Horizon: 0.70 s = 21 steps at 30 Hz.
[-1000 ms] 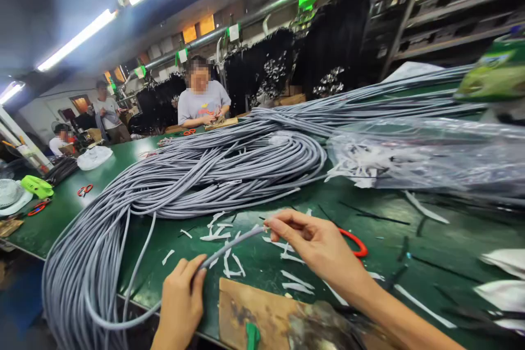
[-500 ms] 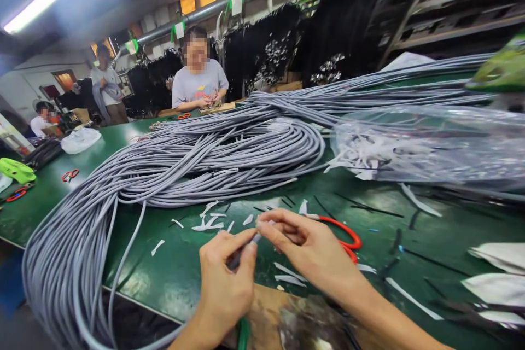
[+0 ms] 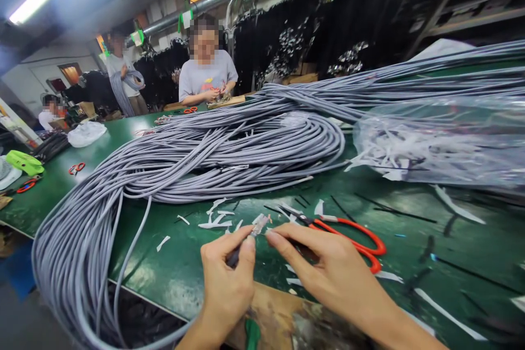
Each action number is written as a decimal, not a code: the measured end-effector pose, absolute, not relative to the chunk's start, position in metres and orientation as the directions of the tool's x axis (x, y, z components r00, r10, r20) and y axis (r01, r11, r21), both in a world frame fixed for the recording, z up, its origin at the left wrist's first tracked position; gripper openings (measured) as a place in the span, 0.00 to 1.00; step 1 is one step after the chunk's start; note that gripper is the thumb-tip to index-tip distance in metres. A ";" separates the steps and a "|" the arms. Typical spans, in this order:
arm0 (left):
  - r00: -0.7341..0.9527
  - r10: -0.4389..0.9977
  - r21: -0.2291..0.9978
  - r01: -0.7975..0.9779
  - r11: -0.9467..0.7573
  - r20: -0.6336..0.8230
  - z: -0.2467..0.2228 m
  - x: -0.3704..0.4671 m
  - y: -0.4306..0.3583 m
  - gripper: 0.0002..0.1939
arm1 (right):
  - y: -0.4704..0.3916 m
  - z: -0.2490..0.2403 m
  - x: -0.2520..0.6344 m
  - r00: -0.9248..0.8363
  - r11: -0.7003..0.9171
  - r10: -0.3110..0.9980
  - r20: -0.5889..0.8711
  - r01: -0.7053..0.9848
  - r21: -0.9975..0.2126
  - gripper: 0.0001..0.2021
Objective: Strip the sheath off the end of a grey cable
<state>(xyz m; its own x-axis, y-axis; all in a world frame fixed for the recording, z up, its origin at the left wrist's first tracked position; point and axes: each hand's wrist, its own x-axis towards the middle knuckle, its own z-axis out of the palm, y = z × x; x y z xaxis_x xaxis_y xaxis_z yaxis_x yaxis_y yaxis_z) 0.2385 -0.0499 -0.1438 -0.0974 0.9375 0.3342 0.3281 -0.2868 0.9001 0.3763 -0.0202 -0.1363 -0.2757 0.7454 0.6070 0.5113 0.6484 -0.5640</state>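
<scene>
One cable end (image 3: 259,224) | pinched in left hand (image 3: 227,276), protruding | right hand (image 3: 328,260) just beside it, cannot tell whether gripping

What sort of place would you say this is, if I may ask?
Likely a cable workshop: grey cables heaped on a green worktable, red-handled scissors, and a co-worker opposite.

Left hand (image 3: 227,273) pinches with curled fingers (image 3: 247,256); right hand (image 3: 328,260) (forearm (image 3: 396,317) slanting) pinches beside.
</scene>
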 end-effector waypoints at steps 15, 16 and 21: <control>-0.056 0.918 0.848 0.408 -0.338 0.393 -0.146 0.241 -0.051 0.14 | -0.030 -0.139 0.368 -0.260 0.763 0.501 0.825 0.583 -0.280 0.13; -0.073 0.908 0.820 0.464 -0.335 0.412 -0.146 0.240 -0.051 0.14 | -0.029 -0.139 0.367 -0.264 0.750 0.539 0.800 0.581 -0.314 0.14; -0.102 0.864 0.676 0.671 -0.306 0.493 -0.148 0.238 -0.052 0.15 | -0.028 -0.141 0.366 -0.257 0.718 0.570 0.781 0.618 -0.320 0.15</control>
